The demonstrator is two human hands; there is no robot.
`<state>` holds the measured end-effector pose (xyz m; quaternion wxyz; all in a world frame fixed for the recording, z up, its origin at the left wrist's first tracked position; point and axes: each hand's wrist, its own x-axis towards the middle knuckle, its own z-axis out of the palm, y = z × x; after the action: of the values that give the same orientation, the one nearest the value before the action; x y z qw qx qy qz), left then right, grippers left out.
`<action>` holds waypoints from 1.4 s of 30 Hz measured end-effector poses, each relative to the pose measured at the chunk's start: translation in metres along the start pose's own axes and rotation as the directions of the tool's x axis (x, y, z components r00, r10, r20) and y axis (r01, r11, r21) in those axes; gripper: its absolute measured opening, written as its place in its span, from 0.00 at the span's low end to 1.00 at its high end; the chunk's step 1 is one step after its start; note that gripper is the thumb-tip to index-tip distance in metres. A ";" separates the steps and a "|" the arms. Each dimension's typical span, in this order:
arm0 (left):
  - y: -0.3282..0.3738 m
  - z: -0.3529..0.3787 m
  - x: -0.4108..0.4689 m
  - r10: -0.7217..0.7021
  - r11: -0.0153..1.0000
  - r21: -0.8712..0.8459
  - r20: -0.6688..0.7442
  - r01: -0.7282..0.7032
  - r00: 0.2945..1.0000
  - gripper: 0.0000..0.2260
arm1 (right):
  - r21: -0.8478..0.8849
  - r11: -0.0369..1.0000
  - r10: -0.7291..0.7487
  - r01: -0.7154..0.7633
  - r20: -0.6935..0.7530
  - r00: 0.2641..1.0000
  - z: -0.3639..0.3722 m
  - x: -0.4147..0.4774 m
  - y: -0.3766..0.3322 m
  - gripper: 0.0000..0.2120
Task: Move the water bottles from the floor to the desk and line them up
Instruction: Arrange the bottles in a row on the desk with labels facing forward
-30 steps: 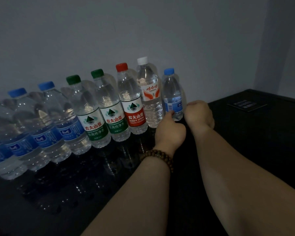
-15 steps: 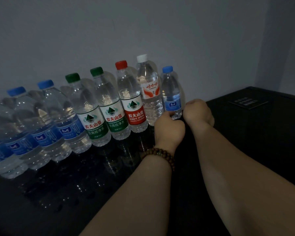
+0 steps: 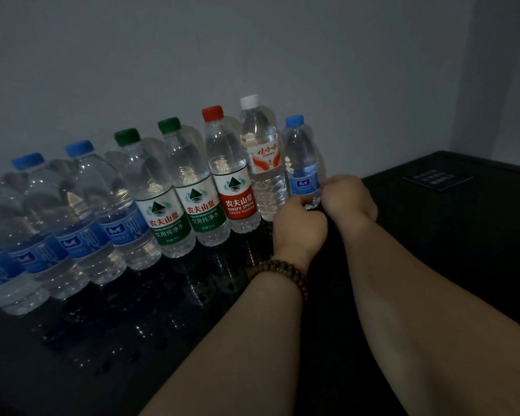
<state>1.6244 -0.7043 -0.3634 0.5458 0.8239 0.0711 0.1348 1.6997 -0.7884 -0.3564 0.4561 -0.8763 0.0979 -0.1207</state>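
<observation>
Several water bottles stand in a row along the wall on the glossy black desk. From the right: a small blue-capped bottle, a white-capped bottle, a red-labelled bottle, two green-labelled bottles, then several blue-labelled bottles. My left hand, with a bead bracelet on the wrist, and my right hand both pinch the base of the small blue-capped bottle from either side. The bottle stands upright on the desk.
A grey wall runs right behind the row. To the right lies a black surface with a small keypad-like panel. The row's left end runs out of view.
Both hands stay at the base of the small blue-capped bottle; only the view shifts a little.
</observation>
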 end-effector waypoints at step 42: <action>0.003 -0.002 -0.003 -0.018 1.000 0.000 -0.068 0.018 0.998 0.14 | 0.038 0.999 -0.011 0.010 0.047 0.999 -0.001 -0.006 -0.001 0.12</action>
<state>1.6211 -0.7040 -0.3602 0.5442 0.8183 0.0970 0.1579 1.6934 -0.7867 -0.3559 0.4741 -0.8706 0.0802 -0.1042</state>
